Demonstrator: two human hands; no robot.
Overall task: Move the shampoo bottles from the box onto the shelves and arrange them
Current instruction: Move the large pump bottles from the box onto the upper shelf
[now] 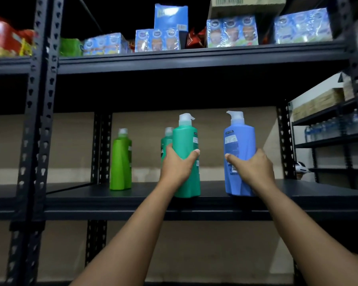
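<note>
I am looking at a dark metal rack; its middle shelf (318,195) is my landmark. A plain beige wall shows behind that shelf, and beyond its right end stands another dark rack (327,139) with cartons and clear bottles. On the board above the shelf sit blue shrink-wrapped packs (232,32), a tall blue carton (171,16) and a brown cardboard box (246,5).

Both my bare arms reach up and forward to the shelf's front edge. My left hand (177,164) is wrapped round the lower body of a teal pump bottle (186,149), thumb on its right face; the bottle stands upright on the shelf near the front. My right hand (250,166) grips a blue pump bottle (239,145) low down, thumb across the label, its base on the shelf, right of the teal one. Further back on the shelf stand a second teal bottle (167,139), just behind my left hand, and a light green bottle (121,162) toward the shelf's left.
</note>
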